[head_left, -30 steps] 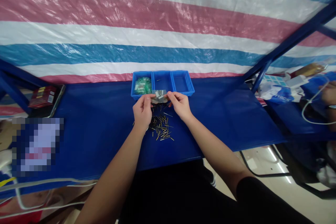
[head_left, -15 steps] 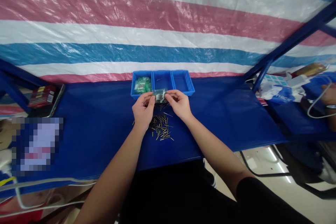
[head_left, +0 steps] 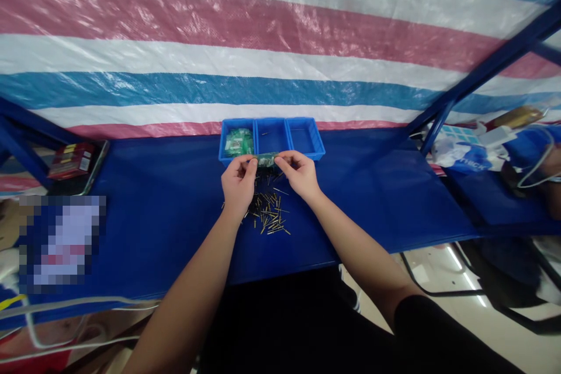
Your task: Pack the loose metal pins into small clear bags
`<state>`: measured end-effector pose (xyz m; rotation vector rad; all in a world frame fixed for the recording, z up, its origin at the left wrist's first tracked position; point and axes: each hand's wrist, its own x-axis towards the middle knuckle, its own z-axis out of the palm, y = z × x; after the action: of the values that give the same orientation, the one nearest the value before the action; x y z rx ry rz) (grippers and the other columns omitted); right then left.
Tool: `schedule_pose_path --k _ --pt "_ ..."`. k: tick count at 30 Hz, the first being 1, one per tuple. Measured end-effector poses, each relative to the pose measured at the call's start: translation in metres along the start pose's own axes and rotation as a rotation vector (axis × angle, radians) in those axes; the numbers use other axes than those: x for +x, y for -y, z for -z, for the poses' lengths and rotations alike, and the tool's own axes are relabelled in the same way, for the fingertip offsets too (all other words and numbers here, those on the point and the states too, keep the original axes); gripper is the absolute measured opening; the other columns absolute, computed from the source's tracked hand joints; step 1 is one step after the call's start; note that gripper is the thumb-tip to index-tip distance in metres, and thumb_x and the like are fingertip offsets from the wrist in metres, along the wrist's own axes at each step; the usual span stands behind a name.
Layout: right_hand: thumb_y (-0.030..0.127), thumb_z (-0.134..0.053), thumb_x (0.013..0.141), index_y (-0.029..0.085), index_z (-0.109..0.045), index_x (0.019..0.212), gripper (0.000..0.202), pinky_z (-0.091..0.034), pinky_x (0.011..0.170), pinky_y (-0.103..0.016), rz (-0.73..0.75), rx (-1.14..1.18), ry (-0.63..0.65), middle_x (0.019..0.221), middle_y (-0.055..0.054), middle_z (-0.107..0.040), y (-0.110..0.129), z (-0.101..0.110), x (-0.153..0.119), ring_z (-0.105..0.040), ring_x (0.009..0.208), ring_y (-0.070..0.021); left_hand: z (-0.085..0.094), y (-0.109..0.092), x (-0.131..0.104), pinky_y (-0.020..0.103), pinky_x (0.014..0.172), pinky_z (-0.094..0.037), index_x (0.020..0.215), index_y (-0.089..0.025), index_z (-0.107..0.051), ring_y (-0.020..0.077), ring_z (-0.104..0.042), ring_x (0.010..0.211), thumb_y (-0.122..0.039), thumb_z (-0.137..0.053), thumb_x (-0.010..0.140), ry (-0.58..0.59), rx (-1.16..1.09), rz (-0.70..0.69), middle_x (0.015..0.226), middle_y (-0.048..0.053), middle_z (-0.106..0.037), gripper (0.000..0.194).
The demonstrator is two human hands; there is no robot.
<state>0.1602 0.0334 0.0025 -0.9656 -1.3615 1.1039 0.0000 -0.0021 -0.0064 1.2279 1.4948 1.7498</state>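
Observation:
Between my two hands a small clear greenish plastic bag point(head_left: 266, 159) is stretched sideways, with small pieces inside that are too small to name. My left hand point(head_left: 239, 182) pinches its left end, and my right hand point(head_left: 300, 173) pinches the right end. Just beyond the fingers stand blue bins point(head_left: 307, 135) joined in a row. The left one contains several green-tinted bags point(head_left: 239, 142). A thin piece lies in the middle bin. Under and in front of my hands, a heap of thin brass-coloured and dark metal pins point(head_left: 270, 214) is spread on the blue tabletop point(head_left: 359, 198).
At the left are a dark red box point(head_left: 71, 161) on a dark tray and a blurred-out item point(head_left: 65, 242). White cables point(head_left: 87, 302) run along the front left edge. To the right, a blue frame post point(head_left: 438, 123) stands before a plastic bag point(head_left: 464, 155). A striped sheet point(head_left: 263, 23) hangs behind.
The small bag has become narrower from top to bottom, rolled or folded between my fingers. Both hands stay almost in place. At the far right, another person's arm has moved lower.

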Motion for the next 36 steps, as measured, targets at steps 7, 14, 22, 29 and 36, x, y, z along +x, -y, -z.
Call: schedule_pose_path --k 7,14,22,29,36 --pt "0.065 -0.076 0.080 0.019 -0.075 0.096 0.048 -0.049 0.054 -0.026 -0.131 0.134 0.032 0.079 -0.004 -0.073 0.004 -0.003 0.000 -0.065 0.067 -0.0133 -0.001 -0.004 -0.002 0.021 0.063 -0.054 0.093 -0.018 -0.070 0.0106 -0.069 0.066 -0.046 -0.062 0.099 0.068 -0.130 0.013 0.075 0.003 -0.071 0.029" --pt "0.043 -0.081 0.080 0.020 -0.074 0.092 0.027 -0.049 0.061 -0.027 -0.046 0.048 0.014 0.083 -0.003 -0.073 0.000 -0.002 -0.001 -0.062 0.070 -0.0120 -0.002 0.004 -0.002 0.022 0.066 -0.058 0.100 -0.020 -0.066 0.0106 -0.070 0.070 -0.030 -0.070 0.092 0.078 -0.116 -0.056 0.087 0.001 -0.072 0.014" --pt "0.038 -0.076 0.083 0.020 -0.065 0.092 0.023 -0.047 0.063 -0.027 0.001 -0.044 0.014 0.087 -0.002 -0.070 0.002 -0.002 -0.003 -0.063 0.073 -0.0123 -0.001 0.009 -0.002 0.024 0.073 -0.062 0.111 -0.021 -0.062 0.0118 -0.073 0.073 -0.022 -0.069 0.091 0.085 -0.071 -0.045 0.093 0.002 -0.073 0.021" --pt "0.044 -0.078 0.082 0.022 -0.059 0.108 0.039 -0.048 0.058 -0.027 -0.050 0.052 0.009 0.087 -0.001 -0.069 -0.002 -0.002 0.001 -0.061 0.070 -0.0117 -0.003 0.008 -0.001 0.023 0.069 -0.058 0.102 -0.020 -0.069 0.0121 -0.070 0.075 -0.027 -0.071 0.089 0.067 -0.053 -0.036 0.089 0.003 -0.071 0.014" --pt "0.046 -0.079 0.082 0.020 -0.073 0.094 0.030 -0.048 0.060 -0.028 -0.012 0.009 -0.035 0.088 -0.003 -0.070 -0.005 0.001 0.000 -0.060 0.072 -0.0121 0.000 0.003 -0.001 0.021 0.062 -0.047 0.093 -0.021 -0.073 0.0091 -0.054 0.064 -0.031 -0.073 0.088 0.015 0.074 -0.102 0.073 -0.002 -0.059 0.012"
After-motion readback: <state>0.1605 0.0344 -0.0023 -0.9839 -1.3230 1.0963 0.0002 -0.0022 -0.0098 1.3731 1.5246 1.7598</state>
